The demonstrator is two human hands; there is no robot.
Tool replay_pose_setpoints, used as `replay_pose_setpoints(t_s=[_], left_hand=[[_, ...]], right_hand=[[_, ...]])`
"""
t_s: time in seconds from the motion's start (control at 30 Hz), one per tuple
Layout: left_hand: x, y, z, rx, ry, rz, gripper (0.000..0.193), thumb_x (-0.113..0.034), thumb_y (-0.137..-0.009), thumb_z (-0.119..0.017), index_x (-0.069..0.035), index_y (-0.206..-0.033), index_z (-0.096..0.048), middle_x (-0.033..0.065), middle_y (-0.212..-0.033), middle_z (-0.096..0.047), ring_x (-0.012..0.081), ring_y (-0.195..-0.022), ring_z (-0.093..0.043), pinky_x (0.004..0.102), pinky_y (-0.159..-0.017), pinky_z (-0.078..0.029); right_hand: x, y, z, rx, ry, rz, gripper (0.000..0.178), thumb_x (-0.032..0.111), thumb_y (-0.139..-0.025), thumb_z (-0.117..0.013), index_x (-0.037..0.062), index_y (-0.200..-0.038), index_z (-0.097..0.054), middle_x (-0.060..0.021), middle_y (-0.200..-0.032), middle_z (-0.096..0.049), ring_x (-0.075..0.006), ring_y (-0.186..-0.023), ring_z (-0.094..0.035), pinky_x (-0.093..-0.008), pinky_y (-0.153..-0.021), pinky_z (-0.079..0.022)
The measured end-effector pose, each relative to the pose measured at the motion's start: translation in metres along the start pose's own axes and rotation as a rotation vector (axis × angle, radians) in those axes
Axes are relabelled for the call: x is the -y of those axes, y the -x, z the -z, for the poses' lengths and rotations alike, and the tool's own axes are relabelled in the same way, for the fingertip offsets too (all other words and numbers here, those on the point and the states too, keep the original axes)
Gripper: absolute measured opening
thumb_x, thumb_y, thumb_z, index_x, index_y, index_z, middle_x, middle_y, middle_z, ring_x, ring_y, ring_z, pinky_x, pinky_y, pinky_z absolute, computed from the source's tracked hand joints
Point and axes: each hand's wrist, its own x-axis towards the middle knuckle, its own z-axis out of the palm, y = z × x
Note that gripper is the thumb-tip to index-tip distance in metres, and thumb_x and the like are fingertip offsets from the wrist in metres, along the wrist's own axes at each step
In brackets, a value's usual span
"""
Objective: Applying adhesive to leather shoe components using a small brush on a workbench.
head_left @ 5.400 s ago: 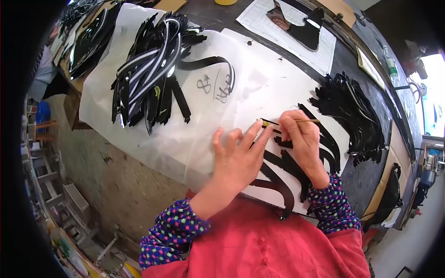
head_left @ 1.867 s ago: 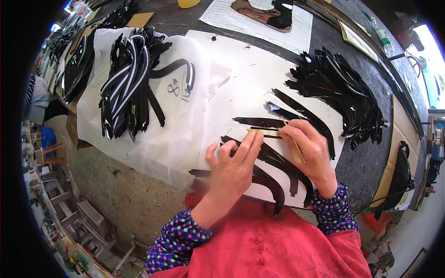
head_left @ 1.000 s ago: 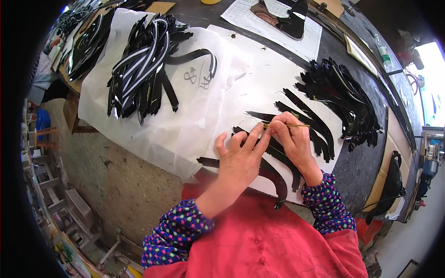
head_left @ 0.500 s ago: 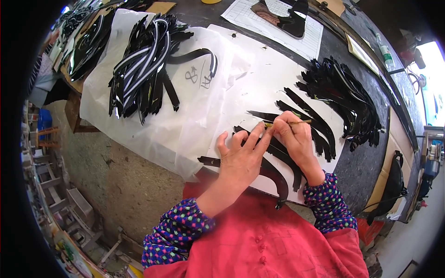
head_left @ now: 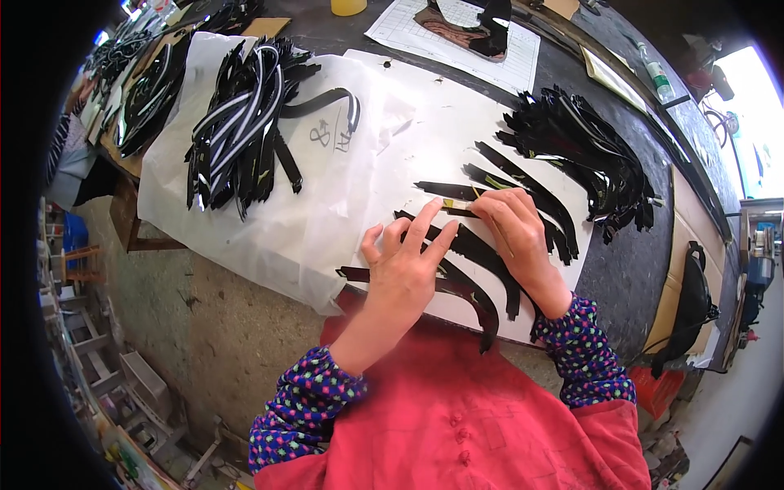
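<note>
My left hand point(head_left: 402, 265) lies palm down with its fingers spread. Its index fingertip reaches a small yellowish piece point(head_left: 454, 204) on one of the black curved strips point(head_left: 433, 189). Beside it, the fingers of my right hand point(head_left: 520, 237) are pinched at that strip's inner end and hold a thin yellowish-brown stick point(head_left: 475, 193); most of the stick is hidden by the hand. More black strips, such as a wider strip point(head_left: 483, 249) and a brownish-black strip point(head_left: 474, 296), lie fanned out on the white board point(head_left: 425, 135) around both hands.
A bundle of glossy black strips point(head_left: 600, 155) lies on the right. Another bundle with pale-striped strips point(head_left: 245, 135) rests on translucent sheeting point(head_left: 282, 237) at left. At the back are a gridded sheet point(head_left: 518, 61) with dark cut pieces, a yellow cup point(head_left: 349, 6) and a bottle point(head_left: 656, 72).
The stick in my right hand has turned from pointing right to pointing up. My left fingertips have come apart from the right hand, and the yellowish piece shows more. The whole view has shifted slightly.
</note>
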Motion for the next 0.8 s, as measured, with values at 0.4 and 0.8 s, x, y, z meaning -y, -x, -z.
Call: replay_pose_setpoints(t_s=[0.4,0.8], left_hand=[[-0.005,0.016,0.006,-0.013,-0.027,-0.114,0.061,0.004,-0.08,-0.061,-0.019,-0.136,-0.063,-0.0019,-0.131,-0.059,0.0174,-0.114,-0.053,0.0457,-0.108,-0.024],[0.003,0.014,0.012,0.064,0.112,-0.241,0.042,-0.002,-0.085,-0.058,-0.008,-0.125,-0.068,0.0043,-0.128,-0.063,0.0188,-0.119,-0.056,0.0439,-0.111,-0.028]], right_hand=[[0.014,-0.002,0.018,-0.138,-0.2,-0.212,0.017,-0.007,-0.09,-0.065,0.0008,-0.105,-0.064,-0.0123,-0.099,-0.063,-0.0232,-0.076,-0.065,-0.0317,-0.065,-0.053],[0.049,0.043,0.009,-0.083,-0.416,-0.515,0.01,-0.005,-0.095,-0.062,-0.0003,-0.104,-0.064,-0.0095,-0.1,-0.062,-0.0128,-0.066,-0.061,-0.0252,-0.058,-0.05]])
